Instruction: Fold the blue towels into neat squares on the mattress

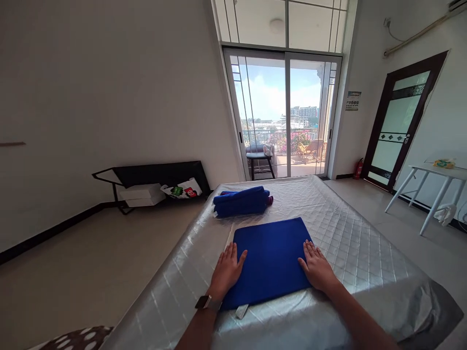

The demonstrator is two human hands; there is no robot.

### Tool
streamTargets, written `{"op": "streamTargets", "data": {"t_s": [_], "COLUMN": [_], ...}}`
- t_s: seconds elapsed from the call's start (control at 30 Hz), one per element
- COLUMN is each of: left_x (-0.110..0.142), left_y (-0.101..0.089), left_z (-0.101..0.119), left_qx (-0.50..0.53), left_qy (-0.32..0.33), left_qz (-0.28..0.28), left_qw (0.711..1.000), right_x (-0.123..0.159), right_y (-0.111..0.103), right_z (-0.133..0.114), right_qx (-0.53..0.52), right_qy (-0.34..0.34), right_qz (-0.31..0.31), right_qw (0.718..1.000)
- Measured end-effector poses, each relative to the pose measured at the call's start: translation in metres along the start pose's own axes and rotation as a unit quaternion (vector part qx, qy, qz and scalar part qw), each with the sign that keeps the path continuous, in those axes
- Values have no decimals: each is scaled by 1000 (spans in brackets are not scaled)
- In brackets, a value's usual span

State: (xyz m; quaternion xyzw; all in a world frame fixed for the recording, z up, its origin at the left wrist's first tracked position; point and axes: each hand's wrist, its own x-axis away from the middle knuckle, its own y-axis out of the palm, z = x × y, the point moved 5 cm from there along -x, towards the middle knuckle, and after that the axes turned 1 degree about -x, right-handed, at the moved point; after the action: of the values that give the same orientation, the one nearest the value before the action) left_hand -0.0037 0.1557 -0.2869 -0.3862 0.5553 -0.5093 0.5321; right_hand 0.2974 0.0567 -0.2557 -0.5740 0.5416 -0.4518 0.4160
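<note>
A flat blue rectangle of folded cloth (272,257) lies on the mattress, a white label sticking out from its near edge. My left hand (228,266) rests on its left edge, fingers stretched forward and thumb apart. On the opposite edge lies my right hand (316,265), palm down with the fingers extended. A pale strip shows along the cloth's far left side; what it is I cannot tell. Just beyond sits a stack of folded blue cloth (241,201), with some purple showing at its right end.
The silver quilted mattress (350,243) fills the middle. To the left, a black bench-like frame (160,172) stands by the wall with white boxes and a printed bag. A white table (438,167) stands at right, near a dark-framed door (397,131). Sliding glass doors (284,116) are ahead.
</note>
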Motion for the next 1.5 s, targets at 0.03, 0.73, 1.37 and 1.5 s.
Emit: {"op": "streamTargets", "data": {"t_s": [0.03, 0.73, 1.37, 1.5], "left_x": [1, 46, 87, 86], "left_y": [-7, -1, 11, 17], "left_z": [5, 131, 10, 9], "left_qx": [-14, 14, 76, 71], "left_qy": [9, 187, 41, 54], "left_qz": [20, -75, 20, 40], "left_qw": [1000, 979, 996, 995], "right_x": [0, -3, -12, -39], "right_y": [-1, 14, 13, -11], "right_z": [0, 8, 24, 14], "right_qx": [-4, -28, 4, 24], "right_qy": [-1, -36, -34, -60], "right_qz": [4, 49, -1, 13], "right_qw": [1000, 998, 999, 998]}}
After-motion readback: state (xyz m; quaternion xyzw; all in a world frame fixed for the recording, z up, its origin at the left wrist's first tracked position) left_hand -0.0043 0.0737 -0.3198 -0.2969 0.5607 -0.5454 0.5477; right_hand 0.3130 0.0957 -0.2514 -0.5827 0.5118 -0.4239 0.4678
